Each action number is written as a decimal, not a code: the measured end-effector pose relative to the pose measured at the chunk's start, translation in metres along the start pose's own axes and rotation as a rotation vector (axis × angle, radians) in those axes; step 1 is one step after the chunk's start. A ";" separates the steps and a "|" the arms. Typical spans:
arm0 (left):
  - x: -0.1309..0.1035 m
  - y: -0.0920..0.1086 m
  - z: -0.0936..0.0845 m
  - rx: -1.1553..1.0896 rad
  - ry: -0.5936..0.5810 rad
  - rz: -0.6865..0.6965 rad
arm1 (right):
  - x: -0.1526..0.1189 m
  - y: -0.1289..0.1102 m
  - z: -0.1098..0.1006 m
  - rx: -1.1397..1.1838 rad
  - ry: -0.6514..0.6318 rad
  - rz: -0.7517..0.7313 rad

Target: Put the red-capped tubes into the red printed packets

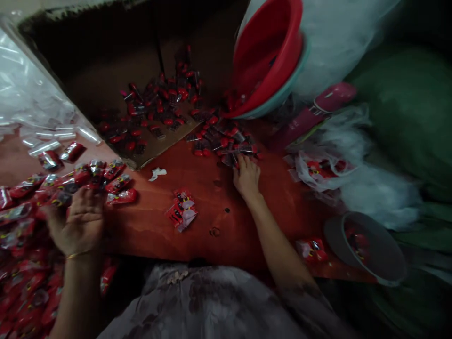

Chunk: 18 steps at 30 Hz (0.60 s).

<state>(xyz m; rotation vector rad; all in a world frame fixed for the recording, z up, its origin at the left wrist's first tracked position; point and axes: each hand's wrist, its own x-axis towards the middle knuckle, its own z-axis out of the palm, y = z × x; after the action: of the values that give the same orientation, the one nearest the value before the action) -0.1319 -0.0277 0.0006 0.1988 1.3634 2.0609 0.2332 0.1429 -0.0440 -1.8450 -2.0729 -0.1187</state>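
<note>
Red packets (24, 228), plump and shiny in crinkled film, heap up from the lower left of the frame, and glossy clear tubes (45, 148) lie scattered behind them. And here's the left hand (83, 223), palm up and empty, thumb spread wide, fingers stretched out at the heap's edge; blur hides whether they touch it. Next comes a rough-edged cardboard box (150, 153) at upper left, with small red-capped pieces (226, 139) inside and more spilling out at centre. Flat, printed wrappers (183, 209) lie on the smooth reddish table (141, 230). Over to the right hand (247, 179): curved fingers, tips down at the near edge of those dark, see-through pieces; whether they're pinching one, I can't tell. Beyond it, a round red basin (261, 56) tilts in the upper right, above a slim magenta bottle (314, 113), and a grey tub (384, 247) sits lower right.
</note>
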 end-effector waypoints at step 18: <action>-0.063 -0.097 0.065 1.571 -0.897 0.794 | -0.105 -0.055 -0.024 0.326 0.167 -0.249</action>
<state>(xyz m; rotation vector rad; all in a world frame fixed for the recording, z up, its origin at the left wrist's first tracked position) -0.0112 0.0085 -0.0405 2.2074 1.9935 0.5079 0.1928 0.0285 -0.0458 -1.3390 -2.0548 0.0032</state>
